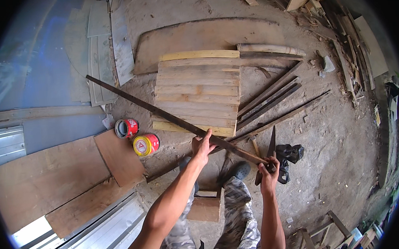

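A long, dark, narrow wooden strip (pixel 151 108) slants across in front of me, from the far left down to the near right. My left hand (pixel 202 147) is closed around it past its middle. At its near end, the fingers of my right hand (pixel 269 174) are closed on the wood. The dark tapered blade of a handsaw (pixel 272 143) points away from beside my right hand; whether that hand also grips the saw, I cannot tell. Beyond the strip lies a slatted wooden panel (pixel 197 89), partly crossed by it. A hammer's wooden handle (pixel 255 146) shows under the strip.
Two red cans (pixel 126 128) stand left of the panel, one yellow-lidded. Several dark wood strips (pixel 270 100) lie to the right. A black plastic bag (pixel 291 153) sits by the saw. Plywood sheets (pixel 53 177) cover the left side. A small wooden stool (pixel 204 209) is between my legs.
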The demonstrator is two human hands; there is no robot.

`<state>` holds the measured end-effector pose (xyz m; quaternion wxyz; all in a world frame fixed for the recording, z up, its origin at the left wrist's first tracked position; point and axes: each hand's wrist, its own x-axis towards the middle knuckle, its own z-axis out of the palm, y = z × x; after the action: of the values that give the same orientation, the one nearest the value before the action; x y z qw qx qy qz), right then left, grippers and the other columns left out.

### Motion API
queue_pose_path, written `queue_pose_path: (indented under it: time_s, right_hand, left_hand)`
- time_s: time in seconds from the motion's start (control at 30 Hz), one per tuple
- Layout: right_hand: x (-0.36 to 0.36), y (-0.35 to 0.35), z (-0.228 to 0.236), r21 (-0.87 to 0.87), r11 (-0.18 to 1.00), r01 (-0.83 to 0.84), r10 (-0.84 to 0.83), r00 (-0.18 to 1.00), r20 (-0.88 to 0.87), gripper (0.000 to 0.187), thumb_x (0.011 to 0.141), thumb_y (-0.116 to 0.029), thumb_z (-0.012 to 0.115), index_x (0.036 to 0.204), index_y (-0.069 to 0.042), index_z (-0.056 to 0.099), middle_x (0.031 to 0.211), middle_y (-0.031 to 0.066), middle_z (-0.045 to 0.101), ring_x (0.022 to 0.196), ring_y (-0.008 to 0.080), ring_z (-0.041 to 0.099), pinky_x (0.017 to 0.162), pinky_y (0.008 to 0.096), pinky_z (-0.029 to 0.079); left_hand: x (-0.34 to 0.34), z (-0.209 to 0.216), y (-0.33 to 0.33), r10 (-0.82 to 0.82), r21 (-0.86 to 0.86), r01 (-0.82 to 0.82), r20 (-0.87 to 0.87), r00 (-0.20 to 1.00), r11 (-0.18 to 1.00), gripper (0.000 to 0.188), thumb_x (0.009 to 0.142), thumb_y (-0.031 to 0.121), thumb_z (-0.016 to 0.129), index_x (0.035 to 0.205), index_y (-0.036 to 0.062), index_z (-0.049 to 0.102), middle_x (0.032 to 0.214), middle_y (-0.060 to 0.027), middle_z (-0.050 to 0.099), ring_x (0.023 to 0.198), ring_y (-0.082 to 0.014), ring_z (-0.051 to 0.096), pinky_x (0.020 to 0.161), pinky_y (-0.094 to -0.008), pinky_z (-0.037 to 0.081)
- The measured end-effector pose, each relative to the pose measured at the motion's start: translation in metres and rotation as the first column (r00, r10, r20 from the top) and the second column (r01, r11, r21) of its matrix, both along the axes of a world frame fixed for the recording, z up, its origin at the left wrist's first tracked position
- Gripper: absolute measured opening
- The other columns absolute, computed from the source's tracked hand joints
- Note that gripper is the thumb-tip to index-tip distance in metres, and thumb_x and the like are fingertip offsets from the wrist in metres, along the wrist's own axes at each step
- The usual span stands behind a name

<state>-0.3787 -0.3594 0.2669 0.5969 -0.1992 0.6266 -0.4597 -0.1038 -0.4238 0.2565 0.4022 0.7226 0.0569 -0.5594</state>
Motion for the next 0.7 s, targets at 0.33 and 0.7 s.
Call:
queue_pose_path:
  time_s: [0.33, 0.7]
  right_hand:
    - [0.019, 0.115, -0.051, 0.174, 0.970, -0.168, 0.184, 0.980, -0.079, 0.041, 0.084, 0.004, 0.073, 0.116, -0.010, 0.052, 0.103, 0.0017, 0.060, 0.088, 0.0116, 0.058, 0.077, 0.0267, 0.050]
    - [0.134, 0.180, -0.086, 0.311, 0.743, -0.592, 0.635, 0.771, -0.052, 0.047, 0.074, -0.006, 0.087, 0.111, -0.008, 0.059, 0.095, 0.0029, 0.066, 0.091, 0.0146, 0.063, 0.083, 0.0316, 0.051]
  left_hand:
    - [0.016, -0.045, 0.069, -0.204, 0.041, 0.201, 0.309, 0.929, 0.979, 0.041, 0.086, 0.032, 0.080, 0.100, 0.0006, 0.057, 0.087, -0.0068, 0.064, 0.074, -0.0146, 0.060, 0.065, -0.0323, 0.053]
    - [0.058, -0.087, 0.091, 0.077, -0.227, 0.065, 0.565, 0.822, 0.972, 0.038, 0.095, 0.034, 0.066, 0.091, -0.0020, 0.054, 0.074, -0.0065, 0.055, 0.063, -0.0169, 0.047, 0.061, -0.0374, 0.043]
